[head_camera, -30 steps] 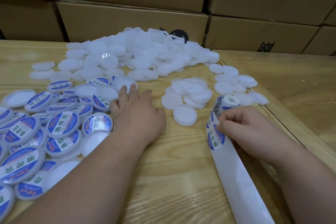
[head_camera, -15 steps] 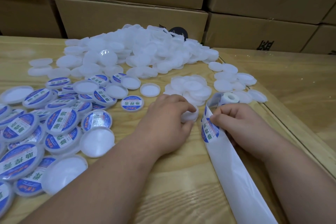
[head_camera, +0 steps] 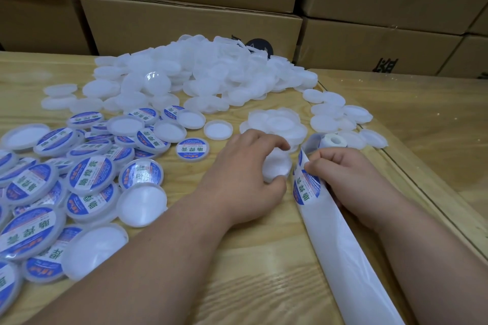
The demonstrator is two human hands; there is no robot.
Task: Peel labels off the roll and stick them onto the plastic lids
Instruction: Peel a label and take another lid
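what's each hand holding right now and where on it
Left hand grips a blank lid by its rim; right hand pinches the label strip at its edge.

Both forearms are bare up to the bottom edge of the view, with no sleeve showing. The left hand [head_camera: 239,179] and the right hand [head_camera: 351,182] wear no gloves, rings, watch or bands; the fingernails are short and unpainted.

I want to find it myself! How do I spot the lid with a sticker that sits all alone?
Start at the crowd of labelled lids on the left of the table. Just past its right edge, toward the left hand, one lid lies by itself on bare wood. It alone touches no other lid, and its blue-and-white label faces up.
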